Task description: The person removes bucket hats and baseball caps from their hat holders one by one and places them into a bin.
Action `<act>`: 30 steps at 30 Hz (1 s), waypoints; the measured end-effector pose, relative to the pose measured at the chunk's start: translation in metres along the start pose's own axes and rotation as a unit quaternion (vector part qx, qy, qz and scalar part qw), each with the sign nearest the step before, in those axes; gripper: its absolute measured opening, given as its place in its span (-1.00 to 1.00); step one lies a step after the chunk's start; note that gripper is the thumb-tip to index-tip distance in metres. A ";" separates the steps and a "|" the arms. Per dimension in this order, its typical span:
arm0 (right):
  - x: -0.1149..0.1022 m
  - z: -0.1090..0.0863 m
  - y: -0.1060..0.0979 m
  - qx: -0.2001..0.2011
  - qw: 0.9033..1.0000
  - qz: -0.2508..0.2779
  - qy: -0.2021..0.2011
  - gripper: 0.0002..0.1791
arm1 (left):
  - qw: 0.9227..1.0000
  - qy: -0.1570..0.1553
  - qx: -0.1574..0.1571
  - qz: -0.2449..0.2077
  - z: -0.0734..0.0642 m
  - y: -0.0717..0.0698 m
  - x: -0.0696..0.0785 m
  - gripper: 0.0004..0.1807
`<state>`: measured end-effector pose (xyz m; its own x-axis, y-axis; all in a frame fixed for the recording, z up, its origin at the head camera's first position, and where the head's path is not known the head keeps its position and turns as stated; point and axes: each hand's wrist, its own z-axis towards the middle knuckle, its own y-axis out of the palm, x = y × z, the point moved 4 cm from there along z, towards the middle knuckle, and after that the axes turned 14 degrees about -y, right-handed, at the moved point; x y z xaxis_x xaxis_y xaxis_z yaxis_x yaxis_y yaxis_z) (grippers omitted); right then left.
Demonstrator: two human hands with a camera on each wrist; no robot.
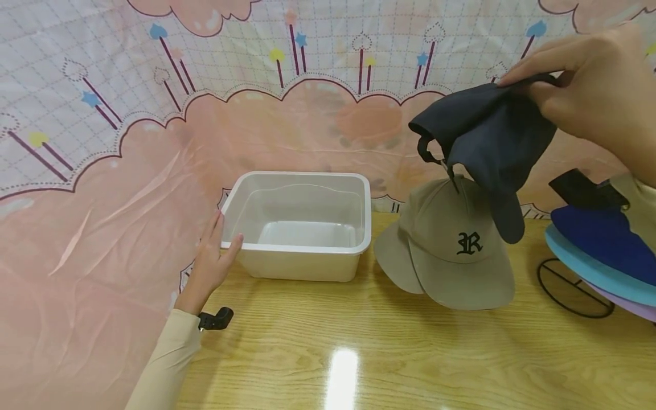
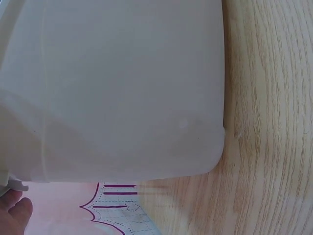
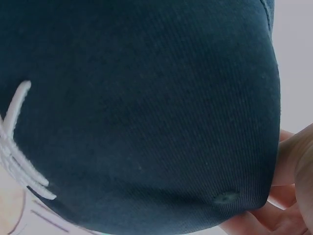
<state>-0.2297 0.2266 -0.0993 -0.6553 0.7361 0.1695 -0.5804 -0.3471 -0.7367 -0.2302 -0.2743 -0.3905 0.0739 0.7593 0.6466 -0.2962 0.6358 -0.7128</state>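
Observation:
My right hand pinches a dark navy baseball cap by its crown and holds it up, brim hanging down. In the right wrist view the cap's cloth fills most of the picture, with white stitching at its left. Beneath it in the head view is a khaki cap with a black letter on its front, overlapped by the navy one. My left hand rests against the left rim of an empty white plastic bin, fingers straight. The bin's wall takes up the left wrist view.
At the right, a stack of caps with blue and light blue brims sits over a black wire stand. The wooden table meets a pink patterned cloth at the back and left.

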 end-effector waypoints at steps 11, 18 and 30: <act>-0.005 0.029 0.015 -0.002 0.999 0.007 -0.041 -0.65 | 1.000 -0.013 -0.005 0.006 0.001 -0.001 0.000 -0.18; -0.043 0.044 0.016 0.008 0.998 0.055 -0.036 -0.69 | 1.000 -0.009 0.002 0.001 0.002 0.001 -0.002 -0.18; -0.070 0.066 0.023 0.033 0.994 0.086 -0.065 -0.71 | 1.000 -0.001 0.005 -0.014 0.004 0.001 -0.003 -0.19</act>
<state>-0.2295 0.1283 -0.0848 -0.8024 0.5822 0.1314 -0.4817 -0.5019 -0.7184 -0.2343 -0.2765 -0.3924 0.0813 0.7406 0.6670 -0.3037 0.6558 -0.6911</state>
